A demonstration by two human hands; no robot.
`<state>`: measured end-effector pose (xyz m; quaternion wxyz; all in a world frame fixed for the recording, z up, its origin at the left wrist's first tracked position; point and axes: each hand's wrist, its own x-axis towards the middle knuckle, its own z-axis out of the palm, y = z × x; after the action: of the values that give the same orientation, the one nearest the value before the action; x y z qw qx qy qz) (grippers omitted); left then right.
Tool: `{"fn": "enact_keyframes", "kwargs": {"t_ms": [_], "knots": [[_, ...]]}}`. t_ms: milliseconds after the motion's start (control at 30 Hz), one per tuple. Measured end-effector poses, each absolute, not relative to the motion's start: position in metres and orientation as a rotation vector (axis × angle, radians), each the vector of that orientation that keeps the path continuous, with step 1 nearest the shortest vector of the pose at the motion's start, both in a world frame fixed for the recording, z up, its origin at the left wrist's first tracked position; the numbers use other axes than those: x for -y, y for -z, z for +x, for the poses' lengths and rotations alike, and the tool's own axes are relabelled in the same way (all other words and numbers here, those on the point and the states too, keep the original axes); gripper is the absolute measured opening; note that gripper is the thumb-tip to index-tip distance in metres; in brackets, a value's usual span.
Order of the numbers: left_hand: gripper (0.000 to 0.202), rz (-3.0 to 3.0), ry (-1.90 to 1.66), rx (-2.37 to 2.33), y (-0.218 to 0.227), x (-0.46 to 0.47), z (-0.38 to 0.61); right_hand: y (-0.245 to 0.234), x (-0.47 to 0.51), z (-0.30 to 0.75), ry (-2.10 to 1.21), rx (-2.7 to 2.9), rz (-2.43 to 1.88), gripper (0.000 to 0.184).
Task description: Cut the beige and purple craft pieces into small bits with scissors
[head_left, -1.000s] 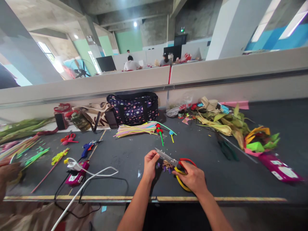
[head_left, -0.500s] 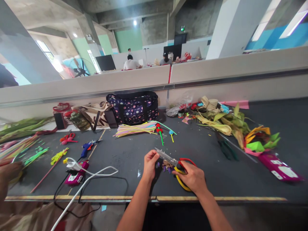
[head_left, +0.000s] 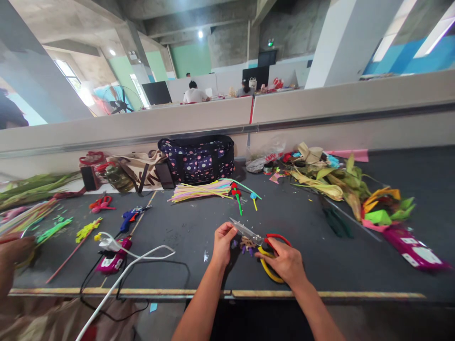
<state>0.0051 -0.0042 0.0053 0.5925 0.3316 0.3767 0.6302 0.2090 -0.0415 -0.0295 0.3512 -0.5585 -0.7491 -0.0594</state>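
Observation:
My right hand [head_left: 286, 262] is closed on the red and yellow handles of a pair of scissors [head_left: 265, 239], whose blades point up and left. My left hand [head_left: 223, 244] pinches a small brown and purple craft piece [head_left: 245, 245] right under the blades. Both hands hover over the dark table [head_left: 305, 227] near its front edge.
A dotted bag [head_left: 198, 159] and a bundle of pastel sticks [head_left: 201, 191] lie behind my hands. Leaves and coloured paper [head_left: 351, 189] pile up to the right. A blue glue gun [head_left: 131, 217], a pink device with white cable [head_left: 115, 253] and another person's hand [head_left: 12, 251] are to the left.

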Motion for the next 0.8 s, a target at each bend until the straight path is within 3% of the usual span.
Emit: {"fn": "enact_keyframes", "kwargs": {"t_ms": [467, 800], "knots": [[0.019, 0.792, -1.445, -0.967, -0.0117, 0.0028, 0.0054, 0.0211, 0.0412, 0.2065, 0.128, 1.866, -1.707, 0.056], [0.019, 0.761, -1.486, -0.971, -0.0071, -0.0003, 0.0031, 0.0245, 0.0414, 0.2078, 0.168, 1.851, -1.635, 0.056]]}}
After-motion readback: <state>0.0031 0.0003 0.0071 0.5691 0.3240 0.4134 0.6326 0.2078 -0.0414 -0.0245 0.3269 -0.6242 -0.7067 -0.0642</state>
